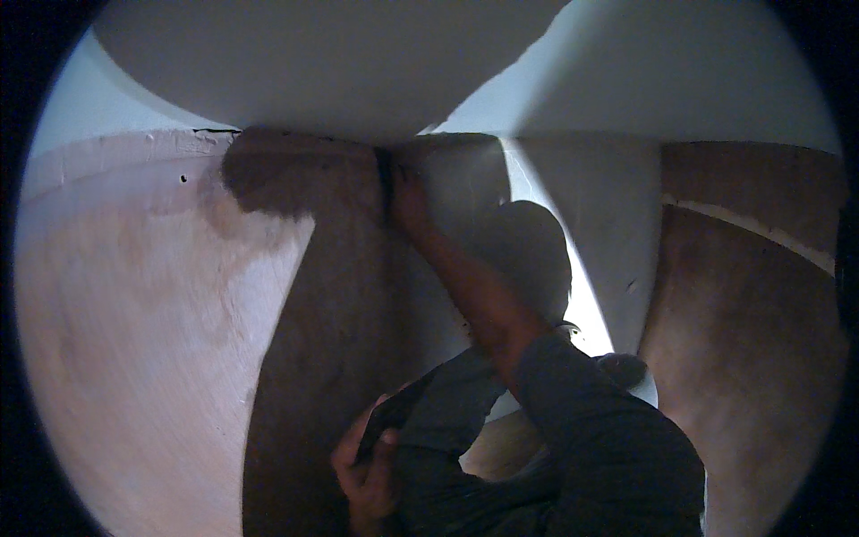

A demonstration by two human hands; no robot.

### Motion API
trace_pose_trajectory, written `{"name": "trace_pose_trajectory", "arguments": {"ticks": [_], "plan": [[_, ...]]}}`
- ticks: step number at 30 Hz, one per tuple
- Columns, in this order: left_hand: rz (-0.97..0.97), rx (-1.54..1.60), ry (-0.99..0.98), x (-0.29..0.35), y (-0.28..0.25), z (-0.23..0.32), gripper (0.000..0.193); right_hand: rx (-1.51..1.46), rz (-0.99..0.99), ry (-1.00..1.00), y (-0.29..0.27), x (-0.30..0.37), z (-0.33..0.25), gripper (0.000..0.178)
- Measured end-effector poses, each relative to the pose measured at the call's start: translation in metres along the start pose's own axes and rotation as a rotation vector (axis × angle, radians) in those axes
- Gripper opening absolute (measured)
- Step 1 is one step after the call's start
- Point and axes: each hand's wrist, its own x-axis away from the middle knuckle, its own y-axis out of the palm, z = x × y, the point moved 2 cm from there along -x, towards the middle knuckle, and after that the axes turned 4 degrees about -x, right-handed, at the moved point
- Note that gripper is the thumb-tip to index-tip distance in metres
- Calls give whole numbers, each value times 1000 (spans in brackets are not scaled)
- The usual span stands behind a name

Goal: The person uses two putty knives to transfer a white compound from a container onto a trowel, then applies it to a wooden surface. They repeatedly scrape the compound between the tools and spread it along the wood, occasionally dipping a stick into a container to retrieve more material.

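My right hand reaches up to the wall just under the ceiling line, its arm stretched out from the lower right. Its fingers are closed on a dark narrow tool, seen nearly edge-on against the wall; the exact kind does not show. Lower down, my left hand is closed round the edge of a dark flat piece, fingers and thumb on either side. Shadow hides most of that piece against my grey clothing. The wall behind is pinkish brown, with a grey-white stretch beside my right hand.
A pale ceiling meets the wall along the top, with cracks at the seam. To the right are a grey-white upright strip and a brown wall section. A small hole shows at left. Shadows cover much of the middle.
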Motion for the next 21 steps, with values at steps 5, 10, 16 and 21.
{"name": "trace_pose_trajectory", "arguments": {"ticks": [5, 10, 16, 21], "plan": [[95, -94, -2, 7, -1, -8, 34, 200, -24, -79, 11, 3, 12, 52], [117, -34, -2, 6, 9, -1, 33, 266, -114, -82, 13, 11, 17, 52], [95, -68, -102, -15, -3, 11, 34, 350, -88, -151, 25, 8, 39, 52], [106, -75, -25, -12, -10, -1, 35, 220, -193, -34, 14, 19, 13, 49]]}}
